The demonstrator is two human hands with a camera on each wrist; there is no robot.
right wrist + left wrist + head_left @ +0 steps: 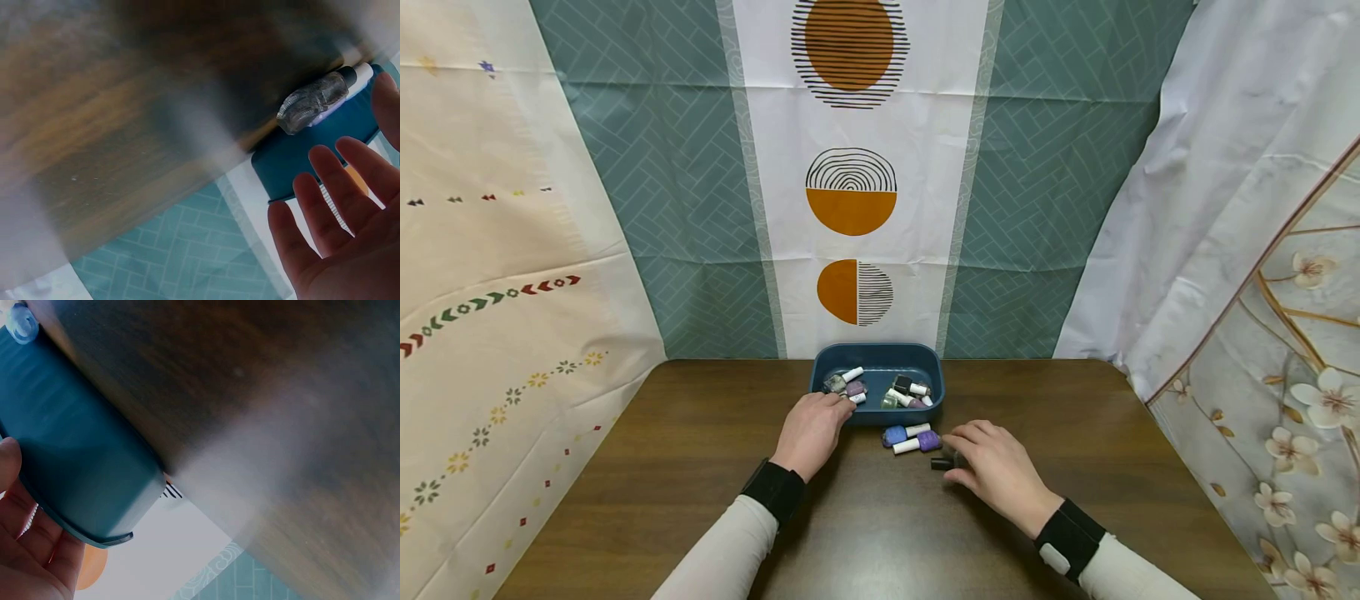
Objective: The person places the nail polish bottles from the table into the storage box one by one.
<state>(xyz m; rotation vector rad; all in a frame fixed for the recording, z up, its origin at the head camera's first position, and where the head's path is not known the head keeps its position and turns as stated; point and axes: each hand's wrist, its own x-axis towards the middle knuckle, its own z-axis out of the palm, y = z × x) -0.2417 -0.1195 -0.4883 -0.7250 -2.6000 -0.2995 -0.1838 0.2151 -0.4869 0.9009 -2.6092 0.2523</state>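
A dark blue plastic bin (880, 417) stands at the back of the table. My left hand (812, 429) holds its front left rim, thumb on the near side and fingers over the edge, as the left wrist view shows. In front of the bin lie a blue nail polish bottle (895, 435) and a purple one (929, 441), both white-capped. A clear, dark-looking nail polish bottle (312, 103) with a black cap (940, 463) lies nearest my right hand (996, 467). That hand hovers beside it with its fingers spread and nothing in them.
Inside the bin lie several nail polish bottles in two groups, including a purple one (855, 388) at left and a black one (902, 383) at right. The brown wooden table (700, 450) ends at a hanging patterned cloth (865, 292) just behind the bin.
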